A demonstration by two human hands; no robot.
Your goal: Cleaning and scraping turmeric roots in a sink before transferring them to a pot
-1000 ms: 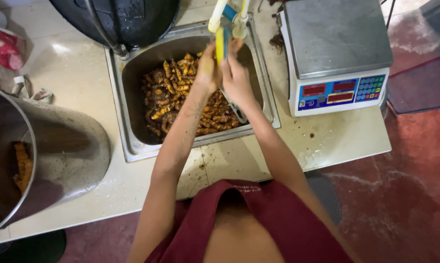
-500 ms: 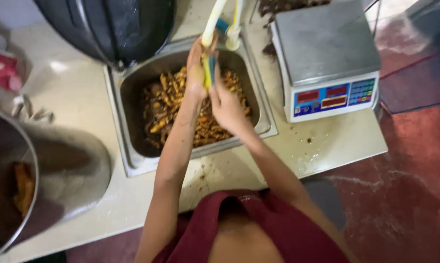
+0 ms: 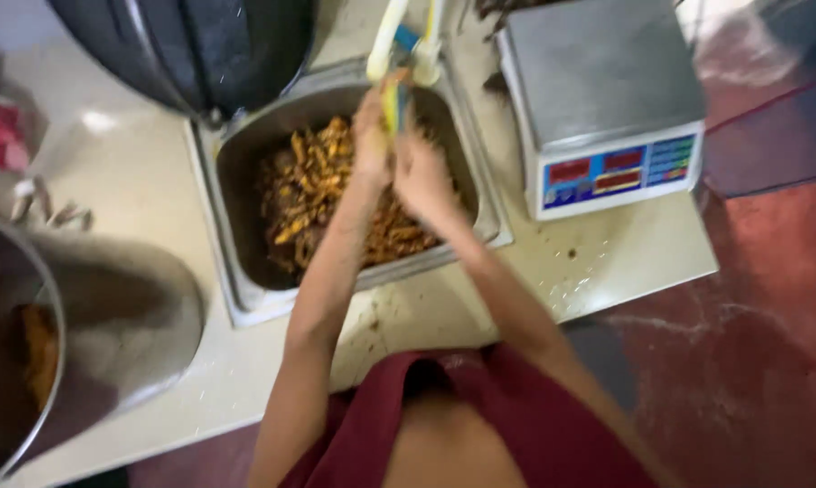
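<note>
A small yellow-and-blue object (image 3: 395, 106), blurred, is gripped between both hands at upper centre of the frame, over the rectangular steel tray (image 3: 236, 271) on the bench. The left hand (image 3: 372, 136) and right hand (image 3: 422, 176) are closed round it. It is judged light, stiff, possibly greasy; a firm mid-body hold suits it.

We see the weighing scale's blue front panel (image 3: 618, 173), with two red screens, right of the sink (image 3: 245, 298).
</note>
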